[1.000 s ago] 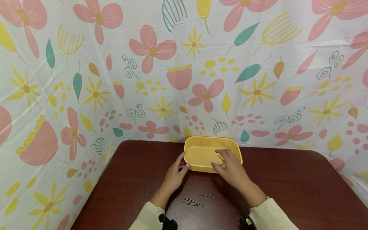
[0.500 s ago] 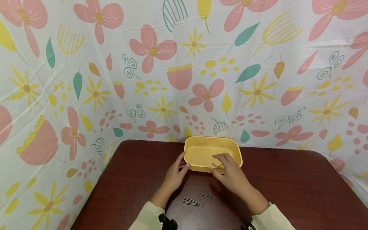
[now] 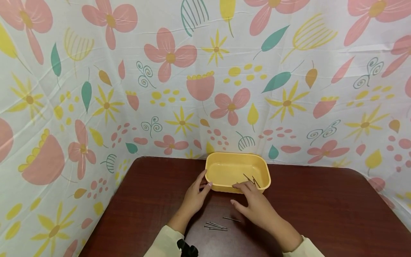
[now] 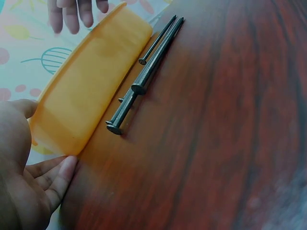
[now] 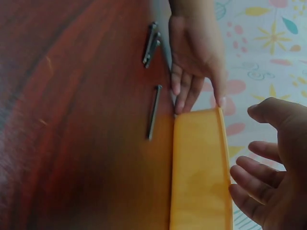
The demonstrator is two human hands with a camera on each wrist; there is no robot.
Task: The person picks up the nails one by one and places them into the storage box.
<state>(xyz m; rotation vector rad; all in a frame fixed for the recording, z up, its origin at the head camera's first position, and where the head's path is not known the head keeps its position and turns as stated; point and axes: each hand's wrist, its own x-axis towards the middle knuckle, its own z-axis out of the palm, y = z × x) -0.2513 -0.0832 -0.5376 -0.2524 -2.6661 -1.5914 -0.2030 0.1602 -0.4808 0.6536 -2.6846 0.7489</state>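
Observation:
A yellow plastic basin (image 3: 224, 175) stands at the table's far edge in the head view. Several nails (image 3: 253, 179) lie inside it toward the right, partly hidden by the front wall and my right hand. My left hand (image 3: 194, 194) holds the basin's front left corner between thumb and fingers. My right hand (image 3: 258, 205) is above the front rim, fingers spread and relaxed, with nothing held. On the table in front, several more nails (image 3: 215, 226) lie in a loose bundle, and a single nail (image 3: 232, 218) lies apart, closer to the basin.
The dark reddish-brown table (image 3: 154, 189) extends to both sides. A floral cloth (image 3: 205, 107) hangs right behind its far edge and along the left side. A black wrist strap (image 3: 187, 248) sits at my left cuff.
My right hand has let go of nails inside the basin and drawn back toward me, over the front rim. The left hand and the basin stay in place.

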